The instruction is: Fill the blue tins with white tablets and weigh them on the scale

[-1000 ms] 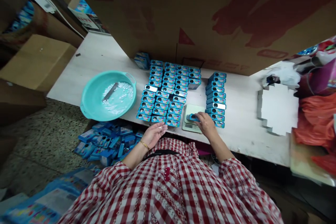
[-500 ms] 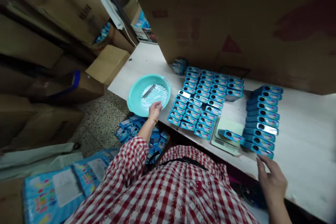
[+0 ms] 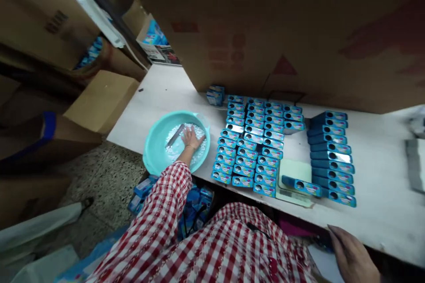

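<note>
My left hand (image 3: pixel 191 138) reaches into a turquoise plastic basin (image 3: pixel 154 150), its fingers spread over small white pellets (image 3: pixel 198 154). Beside it in the basin lies a dark flat strip (image 3: pixel 175 136). My right hand (image 3: pixel 355 256) hangs at the table's front edge, fingers loosely extended, with nothing visible in it. Nearest to it, a single blue box (image 3: pixel 303 186) rests on its narrow side on a pale green scale (image 3: pixel 294 169). Rows of upright small blue boxes with dark round openings (image 3: pixel 247 152) fill the table's middle. Another column of blue boxes (image 3: pixel 334 157) stands right of the scale.
A large cardboard carton (image 3: pixel 259 31) stands along the back of the white table (image 3: pixel 375 154). Below the front edge, more blue packs (image 3: pixel 194 210) lie in a heap. Cardboard boxes (image 3: pixel 102 97) and a white power strip (image 3: pixel 101 22) are on the left.
My left hand has gone from the basin's near rim down into the pellets, its fingers spreading. My right hand has drawn back slightly from the boxes. The view has shifted.
</note>
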Demonstrator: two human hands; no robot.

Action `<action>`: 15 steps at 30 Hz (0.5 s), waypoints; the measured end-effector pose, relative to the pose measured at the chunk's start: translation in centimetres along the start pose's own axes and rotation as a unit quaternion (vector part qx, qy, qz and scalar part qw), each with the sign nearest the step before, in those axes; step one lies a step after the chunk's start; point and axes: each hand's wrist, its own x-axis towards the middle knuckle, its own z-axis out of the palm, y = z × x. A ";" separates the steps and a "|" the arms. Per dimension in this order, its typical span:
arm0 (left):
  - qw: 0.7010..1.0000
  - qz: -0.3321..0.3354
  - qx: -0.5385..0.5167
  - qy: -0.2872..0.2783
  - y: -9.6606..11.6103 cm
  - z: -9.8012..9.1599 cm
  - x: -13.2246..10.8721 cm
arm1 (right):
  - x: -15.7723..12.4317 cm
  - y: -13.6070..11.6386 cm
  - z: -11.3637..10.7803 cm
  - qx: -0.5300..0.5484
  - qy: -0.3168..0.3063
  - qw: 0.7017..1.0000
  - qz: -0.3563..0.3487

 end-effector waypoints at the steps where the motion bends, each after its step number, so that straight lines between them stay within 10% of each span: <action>1: 1.000 -0.005 0.021 0.004 0.0 0.2 0.5 | -0.7 -0.4 -0.1 0.000 0.001 1.000 0.004; 9: 0.990 0.136 0.016 0.038 0.8 0.4 0.3 | -1.1 -4.3 0.7 0.030 -0.014 0.997 0.073; 15: 0.958 0.021 -0.287 0.015 0.8 -1.0 0.4 | -0.2 -5.6 1.0 0.063 -0.012 0.997 0.051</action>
